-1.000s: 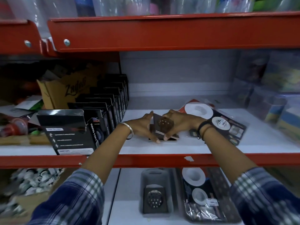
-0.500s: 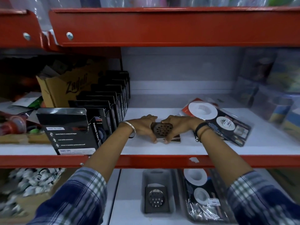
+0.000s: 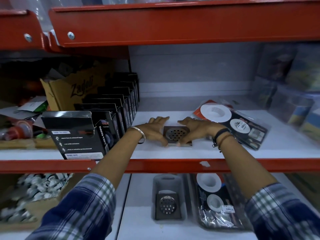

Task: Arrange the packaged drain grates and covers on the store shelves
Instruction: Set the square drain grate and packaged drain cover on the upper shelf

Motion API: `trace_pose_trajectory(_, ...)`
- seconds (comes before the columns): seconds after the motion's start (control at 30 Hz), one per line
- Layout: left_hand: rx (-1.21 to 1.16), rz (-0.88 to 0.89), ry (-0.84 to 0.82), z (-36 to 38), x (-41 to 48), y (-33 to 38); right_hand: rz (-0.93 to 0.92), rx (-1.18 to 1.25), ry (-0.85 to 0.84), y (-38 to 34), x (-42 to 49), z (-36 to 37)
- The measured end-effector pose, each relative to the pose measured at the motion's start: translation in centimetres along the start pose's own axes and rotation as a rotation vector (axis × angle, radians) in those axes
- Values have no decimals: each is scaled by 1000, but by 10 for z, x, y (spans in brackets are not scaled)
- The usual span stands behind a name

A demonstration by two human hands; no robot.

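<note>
A square metal drain grate (image 3: pixel 176 135) with a round perforated centre lies flat on the white middle shelf (image 3: pixel 199 153). My left hand (image 3: pixel 155 130) presses against its left side and my right hand (image 3: pixel 196 129) against its right side. Both thumbs touch its front edge and the fingers stretch forward along the shelf. A clear pack of white round drain covers (image 3: pixel 230 122) lies just right of my right hand. On the lower shelf sit a packaged square grate (image 3: pixel 167 203) and another pack of white covers (image 3: pixel 216 201).
A row of black nano tape boxes (image 3: pixel 83 134) stands close to my left forearm, with a cardboard box (image 3: pixel 74 90) behind it. Wrapped goods (image 3: pixel 294 101) crowd the shelf's right end. A red shelf beam (image 3: pixel 173 21) hangs overhead; the red front lip (image 3: pixel 164 166) crosses under my forearms.
The grate was tilted up between my hands a second ago; it has been lowered and now lies flat on the shelf. My fingers have straightened out beside it.
</note>
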State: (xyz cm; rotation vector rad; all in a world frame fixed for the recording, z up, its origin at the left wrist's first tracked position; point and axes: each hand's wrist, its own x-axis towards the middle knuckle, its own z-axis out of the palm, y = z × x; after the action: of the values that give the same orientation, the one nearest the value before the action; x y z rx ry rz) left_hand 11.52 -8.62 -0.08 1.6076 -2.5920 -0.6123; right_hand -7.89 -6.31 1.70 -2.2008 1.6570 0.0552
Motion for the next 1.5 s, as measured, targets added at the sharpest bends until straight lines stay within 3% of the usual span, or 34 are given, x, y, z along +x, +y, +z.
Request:
trace_pose_trajectory(0.13, -145, 78, 240, 1, -3, 35, -27, 224, 306, 41, -28, -17)
trace_pose_trajectory(0.2, -233, 146, 342, 8, 2, 68, 42, 206, 471, 75, -39, -26)
trace_pose_trajectory(0.27, -280, 173, 320, 20, 9, 105, 179, 132, 547, 112, -47, -31)
trace_pose_trajectory(0.37, -296, 60, 250, 45, 30, 142, 408, 132, 449, 156, -56, -28)
trace_pose_trajectory(0.43, -347, -52, 288, 57, 42, 152, 472, 178, 361, 172, -60, -24)
trace_pose_trajectory(0.6, -735, -117, 492, 53, 48, 179, 340, 520, 425, 181, -64, -32)
trace_pose_trajectory(0.7, -803, -95, 581, 36, 66, 174, 308, 679, 436, 173, -62, -33)
trace_pose_trajectory(1.0, -516, -314, 320, 35, 99, 160, 463, 544, 461, 156, -47, -11)
trace_pose_trajectory(1.2, -627, -264, 359, 41, 88, 173, 334, 654, 465, 155, -65, -15)
trace_pose_trajectory(1.5, -794, -244, 257, 74, 45, 195, 237, 579, 402, 165, -110, 11)
